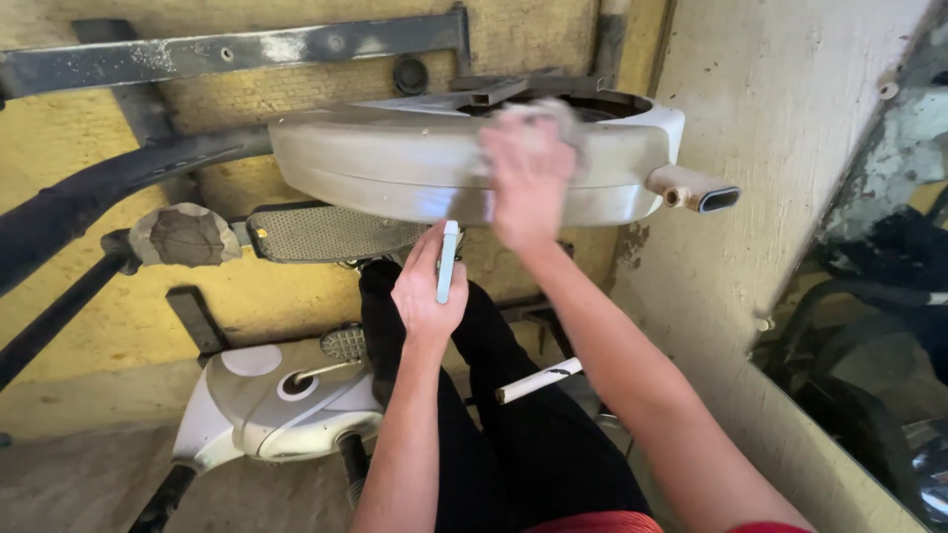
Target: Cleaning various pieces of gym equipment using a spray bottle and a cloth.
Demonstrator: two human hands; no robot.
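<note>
Wiping grey machine cover [395, 168] now: right hand [528, 178] pressing rag [553, 114], left hand [425, 291] gripping small blue tool [448, 259]. Needing firm rubbing next.

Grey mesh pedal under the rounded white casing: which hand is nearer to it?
Left. The left hand, holding a slim pale blue tool, sits just right of the grey mesh pedal. The right hand is higher, pressing a cloth on the rounded white casing.
</note>
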